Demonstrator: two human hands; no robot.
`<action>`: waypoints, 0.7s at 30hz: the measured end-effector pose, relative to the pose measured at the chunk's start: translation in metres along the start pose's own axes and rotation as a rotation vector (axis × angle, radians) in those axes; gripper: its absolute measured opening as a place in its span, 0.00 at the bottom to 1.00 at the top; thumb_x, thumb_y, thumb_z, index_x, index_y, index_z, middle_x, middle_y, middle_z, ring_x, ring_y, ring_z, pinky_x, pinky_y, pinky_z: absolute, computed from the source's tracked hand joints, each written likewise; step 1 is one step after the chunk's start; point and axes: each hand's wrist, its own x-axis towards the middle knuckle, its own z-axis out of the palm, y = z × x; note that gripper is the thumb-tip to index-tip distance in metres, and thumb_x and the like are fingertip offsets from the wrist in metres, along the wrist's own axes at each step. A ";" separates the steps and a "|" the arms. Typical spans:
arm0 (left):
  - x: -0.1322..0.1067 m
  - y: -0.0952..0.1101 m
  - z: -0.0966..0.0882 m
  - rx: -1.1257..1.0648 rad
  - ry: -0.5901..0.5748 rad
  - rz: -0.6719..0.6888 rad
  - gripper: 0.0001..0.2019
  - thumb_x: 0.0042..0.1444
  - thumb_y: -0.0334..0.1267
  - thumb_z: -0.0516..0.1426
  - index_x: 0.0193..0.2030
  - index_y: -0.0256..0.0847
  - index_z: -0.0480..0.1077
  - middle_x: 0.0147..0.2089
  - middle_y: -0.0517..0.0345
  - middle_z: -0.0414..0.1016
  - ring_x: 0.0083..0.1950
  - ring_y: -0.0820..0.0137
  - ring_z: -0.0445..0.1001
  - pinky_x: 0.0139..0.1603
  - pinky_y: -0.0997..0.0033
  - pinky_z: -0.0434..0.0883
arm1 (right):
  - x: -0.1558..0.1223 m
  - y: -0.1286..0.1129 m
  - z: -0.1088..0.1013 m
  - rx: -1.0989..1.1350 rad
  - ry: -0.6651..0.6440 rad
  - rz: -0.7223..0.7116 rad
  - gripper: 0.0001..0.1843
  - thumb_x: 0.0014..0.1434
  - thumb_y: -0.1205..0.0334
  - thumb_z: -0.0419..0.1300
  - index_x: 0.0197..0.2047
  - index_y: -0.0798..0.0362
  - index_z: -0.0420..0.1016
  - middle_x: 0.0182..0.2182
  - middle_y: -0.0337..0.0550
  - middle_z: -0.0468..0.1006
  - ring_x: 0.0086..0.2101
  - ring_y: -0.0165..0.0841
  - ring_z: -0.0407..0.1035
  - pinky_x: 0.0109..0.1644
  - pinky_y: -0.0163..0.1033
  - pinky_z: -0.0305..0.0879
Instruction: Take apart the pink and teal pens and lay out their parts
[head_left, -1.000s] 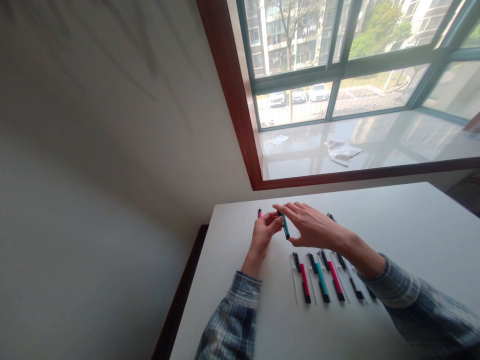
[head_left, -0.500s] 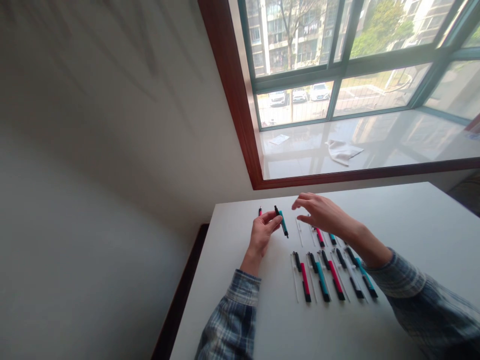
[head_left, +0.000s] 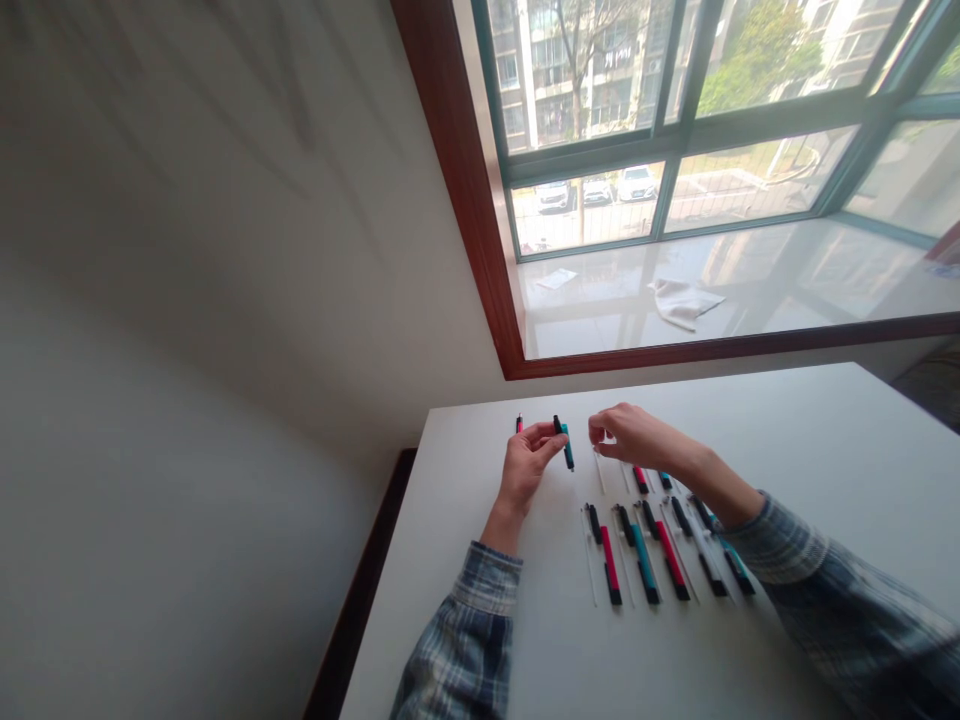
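My left hand (head_left: pixel 527 464) pinches a teal and black pen (head_left: pixel 565 444) between thumb and fingers and holds it just above the white table (head_left: pixel 787 480). My right hand (head_left: pixel 634 436) hovers a little to the right of it, fingers curled together in a pinch over a thin white refill (head_left: pixel 598 470) in the far row. What those fingertips hold is too small to make out. Under my right wrist lie a red pen (head_left: pixel 640 478) and a teal one (head_left: pixel 664 480).
A near row of pens lies in front of me: red (head_left: pixel 609 560), teal (head_left: pixel 643 562), red (head_left: pixel 672 563), black (head_left: pixel 703 560), with thin white refills between. A small red piece (head_left: pixel 519 424) lies at the table's far left. Behind are a wooden window frame (head_left: pixel 465 190), a sill and a white cloth (head_left: pixel 682 301).
My right hand drew away from the teal pen, swung right over the far row, then came down with its fingers closing into a pinch. The left hand kept the pen nearly still.
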 end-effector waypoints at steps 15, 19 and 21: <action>0.002 -0.006 -0.005 0.025 -0.021 -0.003 0.17 0.49 0.42 0.72 0.44 0.38 0.84 0.45 0.48 0.85 0.46 0.62 0.79 0.53 0.62 0.73 | 0.003 -0.019 -0.020 0.267 0.353 -0.048 0.12 0.70 0.60 0.57 0.45 0.47 0.83 0.38 0.43 0.83 0.33 0.33 0.74 0.39 0.39 0.68; 0.003 -0.007 -0.005 0.017 -0.014 0.000 0.17 0.48 0.43 0.72 0.44 0.38 0.84 0.44 0.48 0.85 0.45 0.61 0.79 0.53 0.61 0.74 | 0.003 -0.021 -0.020 0.318 0.405 -0.011 0.12 0.71 0.58 0.56 0.49 0.48 0.80 0.37 0.43 0.82 0.32 0.33 0.73 0.38 0.39 0.69; 0.003 -0.007 -0.005 0.017 -0.015 0.005 0.17 0.47 0.43 0.72 0.43 0.38 0.84 0.44 0.47 0.85 0.46 0.61 0.79 0.53 0.61 0.74 | 0.003 -0.022 -0.020 0.357 0.423 0.012 0.10 0.69 0.56 0.59 0.48 0.49 0.78 0.34 0.42 0.82 0.31 0.33 0.73 0.37 0.39 0.69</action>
